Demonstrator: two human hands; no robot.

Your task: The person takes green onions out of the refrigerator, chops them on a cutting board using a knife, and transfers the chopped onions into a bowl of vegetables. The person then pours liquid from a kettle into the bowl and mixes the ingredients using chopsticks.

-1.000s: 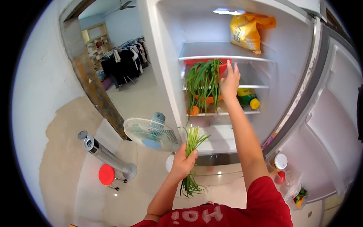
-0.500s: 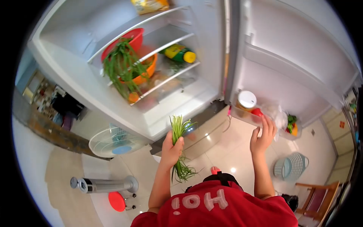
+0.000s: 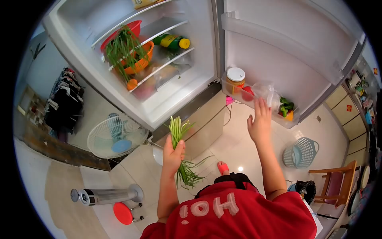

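Observation:
My left hand [image 3: 172,156] is closed round a bunch of green chives [image 3: 179,128], pale stem ends up and leaves hanging below. Before the fridge door's bottom shelf [image 3: 248,101] my right hand [image 3: 260,122] is raised with fingers stretched out, holding nothing; whether the fingertips touch the shelf I cannot tell. On that shelf stand a white-lidded jar [image 3: 235,79], a red item [image 3: 247,93], a clear plastic bag [image 3: 266,95] and green and yellow vegetables [image 3: 286,107]. Inside the open fridge, more long greens [image 3: 123,49] droop over a red bowl [image 3: 135,30] and an orange basket [image 3: 147,57].
The fridge door [image 3: 278,59] stands wide open on the right. A green bottle with a yellow cap [image 3: 173,41] lies on a fridge shelf. Around me are a fan [image 3: 117,137], a tower-shaped appliance [image 3: 107,196], a red stool [image 3: 122,213], a laundry basket [image 3: 301,153] and a wooden chair [image 3: 336,183].
The view has swung right, so the fridge sits further left and more of the door shows. My right hand stays stretched out by the door shelf; my left still grips the chives.

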